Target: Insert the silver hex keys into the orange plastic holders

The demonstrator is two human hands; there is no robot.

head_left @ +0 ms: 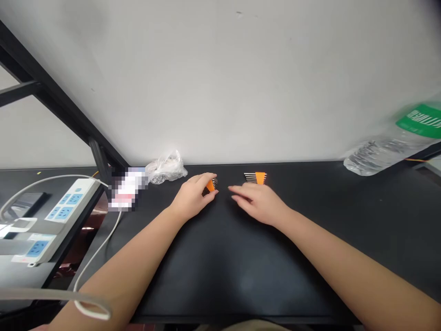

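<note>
My left hand (193, 195) curls around a small orange-and-black comb (210, 185), which sits at its fingertips and is partly hidden by them. A second comb (255, 178), with an orange spine and dark, pale-edged teeth, lies on the black tabletop (223, 276) near the wall. My right hand (255, 203) lies just in front of that comb, fingers spread and pointing left, holding nothing. The two hands are close together at the table's far side.
A white power strip (67, 204) with blue sockets and a pale cable (99, 243) lie at the left, beside a black frame strut (58, 99). A crumpled plastic bag (165, 168), a pixelated packet (128, 189) and a green-labelled plastic bottle (392, 142) stand along the wall.
</note>
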